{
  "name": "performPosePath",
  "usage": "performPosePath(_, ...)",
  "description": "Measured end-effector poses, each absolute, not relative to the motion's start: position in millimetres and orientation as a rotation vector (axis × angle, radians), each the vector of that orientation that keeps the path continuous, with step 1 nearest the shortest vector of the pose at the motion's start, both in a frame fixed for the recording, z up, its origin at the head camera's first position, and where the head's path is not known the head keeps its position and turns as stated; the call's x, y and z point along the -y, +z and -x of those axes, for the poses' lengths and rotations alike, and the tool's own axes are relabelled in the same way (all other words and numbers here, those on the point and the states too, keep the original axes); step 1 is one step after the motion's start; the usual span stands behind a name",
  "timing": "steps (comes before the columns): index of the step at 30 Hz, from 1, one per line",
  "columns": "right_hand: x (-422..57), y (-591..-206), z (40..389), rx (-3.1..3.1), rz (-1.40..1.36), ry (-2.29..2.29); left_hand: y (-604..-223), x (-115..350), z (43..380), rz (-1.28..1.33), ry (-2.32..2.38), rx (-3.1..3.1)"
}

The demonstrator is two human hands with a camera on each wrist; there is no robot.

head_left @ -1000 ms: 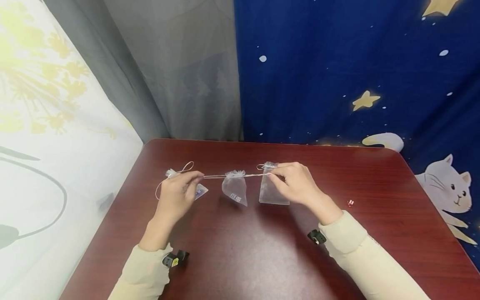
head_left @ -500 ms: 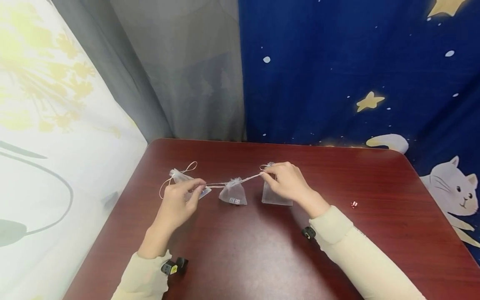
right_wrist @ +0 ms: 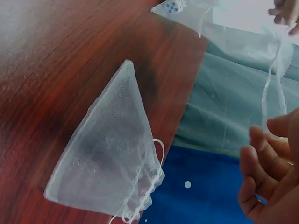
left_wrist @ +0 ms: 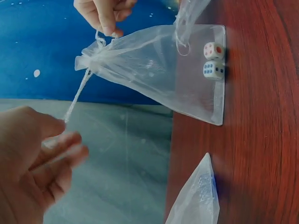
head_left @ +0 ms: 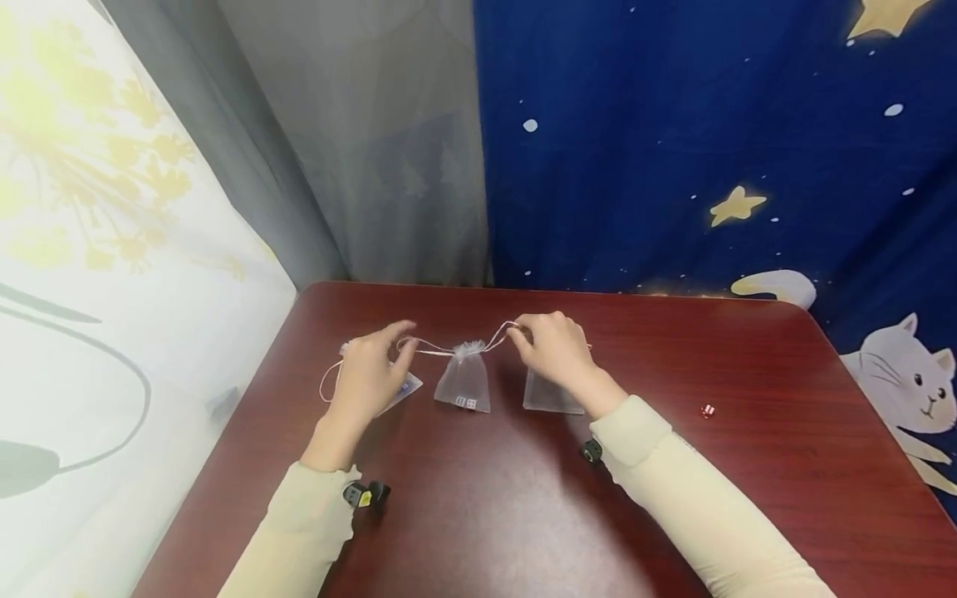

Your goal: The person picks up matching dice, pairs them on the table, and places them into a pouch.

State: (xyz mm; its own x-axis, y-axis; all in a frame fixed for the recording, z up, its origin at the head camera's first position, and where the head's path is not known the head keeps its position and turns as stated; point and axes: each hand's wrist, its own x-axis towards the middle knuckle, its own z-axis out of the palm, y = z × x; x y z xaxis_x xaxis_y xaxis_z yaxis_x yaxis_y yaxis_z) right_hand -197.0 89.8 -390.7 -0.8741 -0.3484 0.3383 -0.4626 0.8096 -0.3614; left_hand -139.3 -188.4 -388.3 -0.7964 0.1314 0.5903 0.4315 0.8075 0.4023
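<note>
A white sheer drawstring bag stands in the middle of the table, its mouth gathered. White dice show through its bottom edge. My left hand is left of the bag, thumb and fingers spread apart, with the drawstring loop loose at the fingertips. On the other side, my right hand pinches the opposite drawstring loop between thumb and fingers. Partly behind my left hand lies a second sheer bag with something blue in it. A flat third bag lies beneath my right hand.
A small red die with white marks lies on the right of the dark red wooden table. Curtains hang behind the table's far edge. Cameras are strapped at both wrists.
The drawstrings, stretched taut before, now curve slackly. The bag has come from hanging tilted to standing upright. My left hand's fingers have spread; my right hand has moved slightly left.
</note>
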Motion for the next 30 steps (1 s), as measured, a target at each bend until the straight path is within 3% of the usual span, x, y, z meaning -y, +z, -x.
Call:
performPosePath(8,-97.6,-400.2,194.5,2.784,-0.590,0.767,-401.7,183.3,145.4,0.412,-0.725,2.470)
performPosePath(21,-143.1,-407.8,177.5,2.730,-0.506,0.806,-422.9,134.2,134.1,0.883,-0.704,2.654)
performPosePath(30,-169.7,-409.1,162.5,2.705,-0.471,0.779,-436.6,100.1,129.4,1.058,-0.655,2.711)
